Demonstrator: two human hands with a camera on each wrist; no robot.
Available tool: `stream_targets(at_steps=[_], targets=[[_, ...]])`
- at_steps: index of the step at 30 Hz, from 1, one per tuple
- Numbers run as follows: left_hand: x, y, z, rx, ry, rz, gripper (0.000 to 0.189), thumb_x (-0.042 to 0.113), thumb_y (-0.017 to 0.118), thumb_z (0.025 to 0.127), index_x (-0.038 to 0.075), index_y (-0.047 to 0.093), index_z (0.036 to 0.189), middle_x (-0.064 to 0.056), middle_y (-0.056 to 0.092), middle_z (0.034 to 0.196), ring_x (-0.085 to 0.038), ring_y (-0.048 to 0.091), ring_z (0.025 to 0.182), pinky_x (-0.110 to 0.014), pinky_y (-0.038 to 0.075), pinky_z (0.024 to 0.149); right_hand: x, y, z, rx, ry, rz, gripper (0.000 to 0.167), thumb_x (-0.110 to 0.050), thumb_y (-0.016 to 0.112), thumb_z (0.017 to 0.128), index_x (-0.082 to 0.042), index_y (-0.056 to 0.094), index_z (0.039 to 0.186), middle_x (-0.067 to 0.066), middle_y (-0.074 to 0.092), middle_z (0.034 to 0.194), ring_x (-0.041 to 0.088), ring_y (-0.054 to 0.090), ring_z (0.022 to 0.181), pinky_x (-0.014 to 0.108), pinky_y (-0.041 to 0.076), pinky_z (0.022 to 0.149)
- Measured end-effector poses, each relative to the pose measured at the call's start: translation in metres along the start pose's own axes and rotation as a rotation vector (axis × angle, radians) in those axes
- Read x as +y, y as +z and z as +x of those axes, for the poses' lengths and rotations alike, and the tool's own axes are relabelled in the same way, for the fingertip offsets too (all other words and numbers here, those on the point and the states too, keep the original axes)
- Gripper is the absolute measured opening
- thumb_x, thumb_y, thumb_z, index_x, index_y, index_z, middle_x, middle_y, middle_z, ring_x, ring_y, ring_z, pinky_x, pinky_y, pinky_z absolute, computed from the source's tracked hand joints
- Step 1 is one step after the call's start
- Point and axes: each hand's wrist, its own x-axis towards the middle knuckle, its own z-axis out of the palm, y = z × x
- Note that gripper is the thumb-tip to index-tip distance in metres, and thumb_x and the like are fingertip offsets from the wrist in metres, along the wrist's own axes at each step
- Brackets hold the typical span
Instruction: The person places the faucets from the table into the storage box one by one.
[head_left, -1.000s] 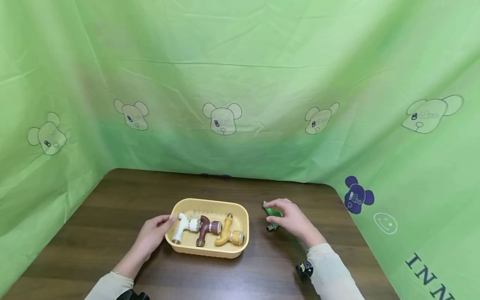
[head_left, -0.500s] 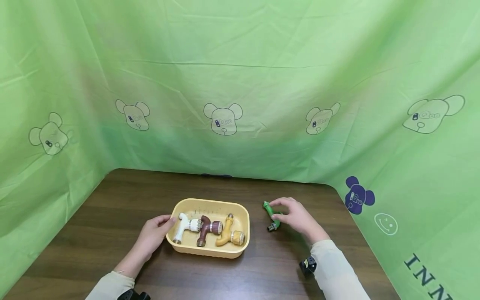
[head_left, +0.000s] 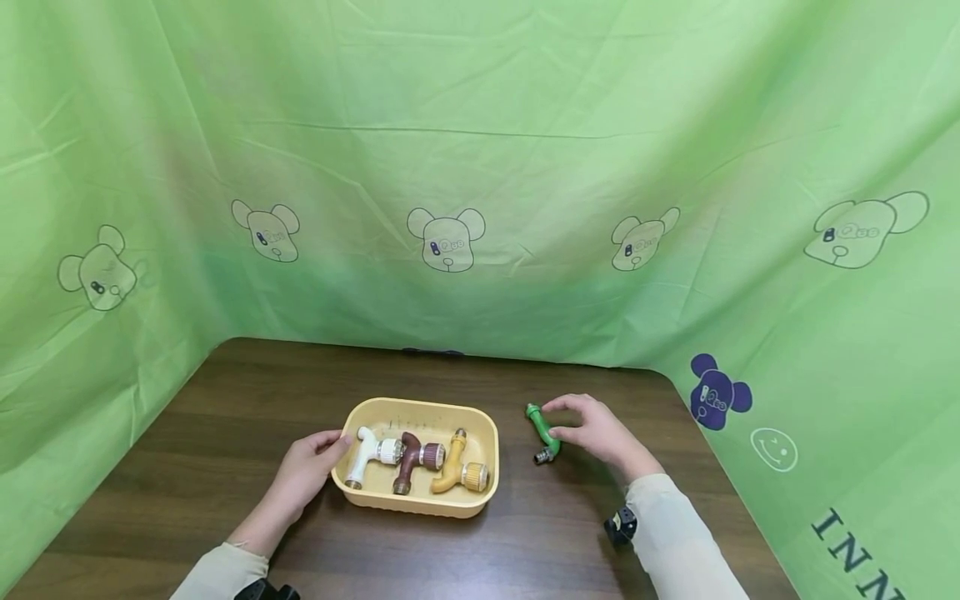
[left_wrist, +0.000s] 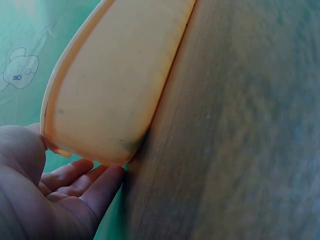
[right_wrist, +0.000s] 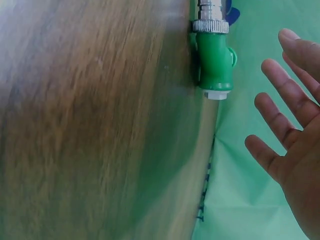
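Note:
My left hand [head_left: 303,471] grips the left end of a pale yellow plastic tray [head_left: 390,406], its thumb at the rim and its fingers against the outer wall [left_wrist: 100,90]. Inside the tray lie a white faucet [head_left: 365,457], a dark red faucet [head_left: 407,462] and a yellow faucet [head_left: 452,467], side by side. On the table to the right of the tray is a green faucet [head_left: 543,429] with a metal nozzle. Just right of it, my right hand [head_left: 596,429] hovers with fingers spread; the right wrist view shows a gap between the fingers and the green faucet [right_wrist: 215,62].
The brown wooden table [head_left: 420,554] carries the tray and the green faucet. A green curtain [head_left: 450,150] with printed bear heads hangs round its back and sides.
My right hand has drawn back slightly to the right, off the green faucet, which now shows more fully. The left hand and the tray have stayed in place.

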Motion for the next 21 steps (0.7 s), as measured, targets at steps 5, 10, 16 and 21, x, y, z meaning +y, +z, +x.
stream_targets(at_steps=[5, 10, 16, 21], targets=[[0.001, 0.000, -0.001, 0.002, 0.005, 0.003, 0.052, 0.034, 0.066, 0.101, -0.008, 0.063, 0.132, -0.022, 0.069, 0.126, -0.025, 0.065, 0.114, -0.023, 0.053, 0.084, 0.006, -0.002, 0.000, -0.026, 0.038, 0.047, 0.041, -0.017, 0.082, 0.086, -0.009, 0.070, 0.125, 0.011, 0.065, 0.132, 0.040, 0.050, 0.132, 0.064, 0.036, 0.110], [0.000, 0.000, -0.001, 0.001, 0.003, -0.006, 0.051, 0.033, 0.066, 0.101, -0.008, 0.063, 0.132, -0.022, 0.069, 0.126, -0.024, 0.065, 0.113, -0.020, 0.052, 0.082, 0.011, -0.004, 0.001, -0.052, 0.081, 0.073, 0.042, -0.018, 0.083, 0.086, -0.011, 0.069, 0.126, 0.012, 0.063, 0.134, 0.040, 0.049, 0.134, 0.064, 0.036, 0.110], [-0.001, 0.000, 0.000, 0.000, -0.010, -0.033, 0.051, 0.033, 0.066, 0.101, -0.008, 0.063, 0.132, -0.021, 0.070, 0.126, -0.022, 0.065, 0.112, -0.019, 0.052, 0.080, 0.016, -0.006, 0.004, -0.071, 0.083, 0.054, 0.040, -0.018, 0.082, 0.087, -0.012, 0.070, 0.124, 0.013, 0.064, 0.133, 0.039, 0.051, 0.131, 0.062, 0.037, 0.109], [0.000, 0.001, 0.000, 0.002, -0.013, -0.036, 0.051, 0.032, 0.067, 0.101, -0.008, 0.063, 0.132, -0.022, 0.070, 0.125, -0.022, 0.066, 0.111, -0.021, 0.054, 0.081, 0.022, -0.007, 0.006, -0.080, 0.063, 0.036, 0.039, -0.018, 0.082, 0.087, -0.009, 0.070, 0.123, 0.014, 0.066, 0.130, 0.039, 0.054, 0.129, 0.061, 0.039, 0.108]])
